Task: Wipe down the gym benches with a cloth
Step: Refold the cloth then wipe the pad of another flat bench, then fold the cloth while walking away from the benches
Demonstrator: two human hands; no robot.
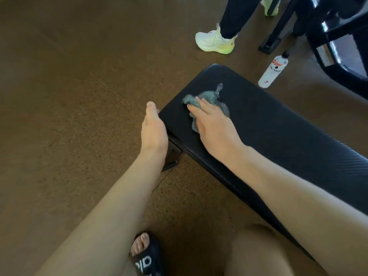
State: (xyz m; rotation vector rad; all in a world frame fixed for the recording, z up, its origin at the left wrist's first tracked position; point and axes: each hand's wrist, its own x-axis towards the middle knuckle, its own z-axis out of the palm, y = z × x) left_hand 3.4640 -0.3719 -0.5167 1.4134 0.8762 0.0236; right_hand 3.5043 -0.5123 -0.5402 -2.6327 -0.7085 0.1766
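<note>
The right hand pressed flat, fingers straight, on the grey cloth near the end of the black bench, while the left hand, open, steadied its edge; firm, overlapping strokes would probably clean best.

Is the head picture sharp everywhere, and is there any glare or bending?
Head view: the bench, cloth and right hand are fairly sharp; the black frame at top right is smeared and shows bright glare; the wide lens curves the edges.
</note>
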